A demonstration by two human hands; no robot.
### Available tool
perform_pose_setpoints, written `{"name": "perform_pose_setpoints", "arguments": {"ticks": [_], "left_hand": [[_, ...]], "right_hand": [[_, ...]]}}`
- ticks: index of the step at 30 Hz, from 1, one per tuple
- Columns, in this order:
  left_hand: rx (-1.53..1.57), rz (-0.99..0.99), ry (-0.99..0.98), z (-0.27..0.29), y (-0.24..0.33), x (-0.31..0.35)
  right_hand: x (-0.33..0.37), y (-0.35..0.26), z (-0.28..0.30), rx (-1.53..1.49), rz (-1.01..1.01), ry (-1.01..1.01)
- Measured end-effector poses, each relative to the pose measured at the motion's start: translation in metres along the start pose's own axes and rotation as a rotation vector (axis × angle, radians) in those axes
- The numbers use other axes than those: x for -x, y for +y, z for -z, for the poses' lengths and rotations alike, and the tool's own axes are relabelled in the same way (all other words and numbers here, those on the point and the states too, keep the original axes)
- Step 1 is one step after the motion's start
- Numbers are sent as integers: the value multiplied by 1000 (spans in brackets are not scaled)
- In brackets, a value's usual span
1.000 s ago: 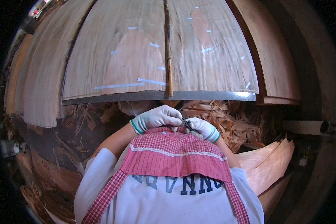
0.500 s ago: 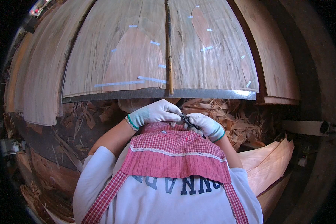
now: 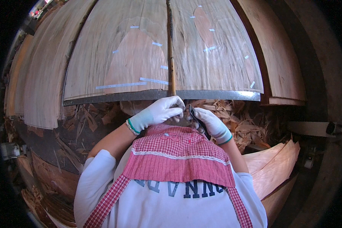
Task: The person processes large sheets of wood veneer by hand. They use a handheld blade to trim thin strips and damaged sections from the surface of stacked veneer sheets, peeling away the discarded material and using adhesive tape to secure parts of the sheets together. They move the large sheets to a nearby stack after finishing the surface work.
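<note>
My two hands, in white gloves with green cuffs, are close together in front of my chest, just this side of the table's metal edge [image 3: 220, 95]. My right hand [image 3: 213, 123] is closed round a slim, dark, blade-like tool [image 3: 192, 113], whose tip points up and away from me. Beside it, my left hand [image 3: 165, 110] has its fingers curled together; anything in them is too small or hidden to name. Beyond lies a wide wood veneer sheet [image 3: 89, 60], patched with paler pieces [image 3: 135, 62] under strips of white tape [image 3: 121, 86].
A thin stick [image 3: 173, 72] lies lengthwise along the middle of the veneer. More veneer stacks flank it, left [image 3: 45, 87] and right [image 3: 275, 57]. Wood scraps [image 3: 247, 131] are heaped below the table edge, and loose veneer sheets [image 3: 273, 163] rest at my right side.
My hands have drawn slightly apart. The left has risen a little toward the table edge, and the dark tool in my right hand now shows more clearly.
</note>
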State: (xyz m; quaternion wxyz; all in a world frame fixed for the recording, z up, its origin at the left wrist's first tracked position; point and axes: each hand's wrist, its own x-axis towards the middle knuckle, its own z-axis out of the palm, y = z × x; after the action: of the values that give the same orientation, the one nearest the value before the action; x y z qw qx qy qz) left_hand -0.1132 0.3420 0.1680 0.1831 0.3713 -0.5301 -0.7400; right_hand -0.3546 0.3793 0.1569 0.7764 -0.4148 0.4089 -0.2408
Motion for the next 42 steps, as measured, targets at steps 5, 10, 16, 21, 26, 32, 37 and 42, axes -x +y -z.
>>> {"name": "perform_pose_setpoints", "arguments": {"ticks": [5,10,16,21,26,32,37,42], "left_hand": [[-19,82,-50,-1,15,3],[-68,101,-62,1,10,0],[-283,111,-56,-2,11,0],[-606,-123,170,18,25,8],[31,-97,123,28,4,13],[443,-198,305,-21,-10,-19],[197,-228,320,-20,-3,-25],[296,-273,416,-17,-7,-31]], "right_hand": [[0,2,3,63,-30,-3],[3,-9,-4,55,-48,18],[-6,-20,-26,82,-17,149],[-14,-4,-19,100,160,383],[-15,-12,-17,-120,170,518],[-27,-10,-32,-96,247,533],[-29,-9,-30,-55,287,479],[-21,-11,-25,221,336,445]]}}
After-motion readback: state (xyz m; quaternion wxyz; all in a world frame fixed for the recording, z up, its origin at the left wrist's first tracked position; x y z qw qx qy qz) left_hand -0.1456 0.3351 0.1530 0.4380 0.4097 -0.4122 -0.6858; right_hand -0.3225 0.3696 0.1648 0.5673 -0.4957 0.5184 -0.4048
